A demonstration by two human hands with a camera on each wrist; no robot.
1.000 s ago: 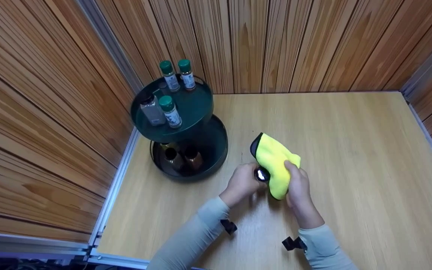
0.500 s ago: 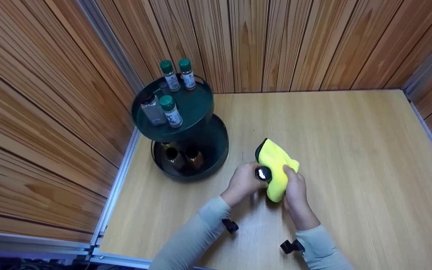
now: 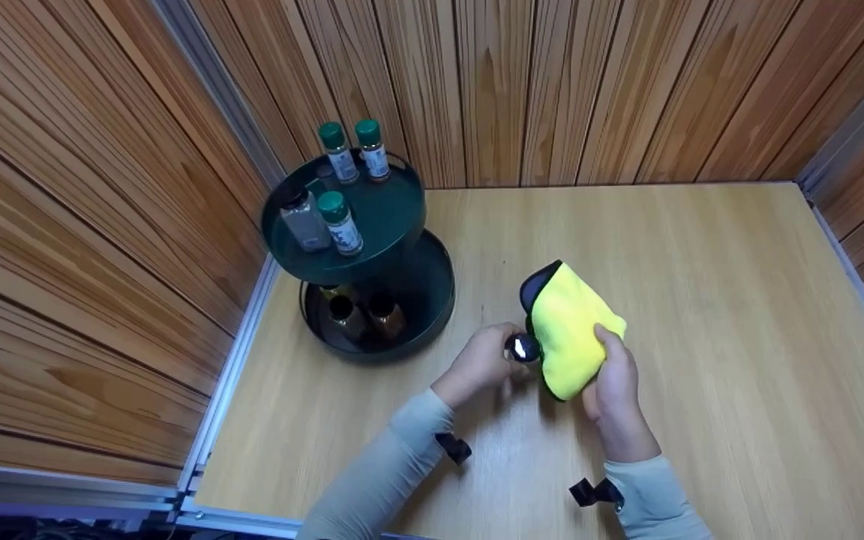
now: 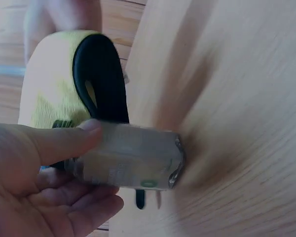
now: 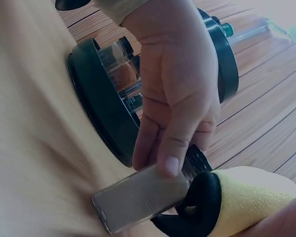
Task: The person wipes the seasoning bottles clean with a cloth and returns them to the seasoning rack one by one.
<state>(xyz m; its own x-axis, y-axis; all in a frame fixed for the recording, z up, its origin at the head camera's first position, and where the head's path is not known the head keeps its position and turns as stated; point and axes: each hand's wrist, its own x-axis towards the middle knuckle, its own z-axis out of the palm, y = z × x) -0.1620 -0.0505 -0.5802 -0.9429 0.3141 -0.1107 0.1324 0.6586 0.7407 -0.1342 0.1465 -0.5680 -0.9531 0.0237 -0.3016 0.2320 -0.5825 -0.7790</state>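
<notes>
My left hand (image 3: 481, 360) holds a clear spice jar (image 4: 133, 155) by its upper part, between thumb and fingers. In the head view only its glossy black cap (image 3: 523, 347) shows clearly. The jar's body (image 5: 138, 200) looks full of something greyish and hangs just over the table. My right hand (image 3: 616, 390) grips a folded yellow cloth (image 3: 574, 330) with black edging, thumb on top. The cloth's left edge lies right beside the jar's cap. Most of my right fingers are hidden beneath the cloth.
A dark green two-tier round rack (image 3: 383, 217) stands left of my hands. Its upper tier carries several jars, among them a green-capped jar (image 3: 343, 225) and a black-capped grey jar (image 3: 304, 220). Darker jars (image 3: 387, 315) stand below. Wood-panelled walls (image 3: 522, 90) border the table (image 3: 739, 337).
My right hand has shifted right with the cloth, which pressed around the cap half a second ago and now spreads wider beside it. My left hand with the jar has barely moved.
</notes>
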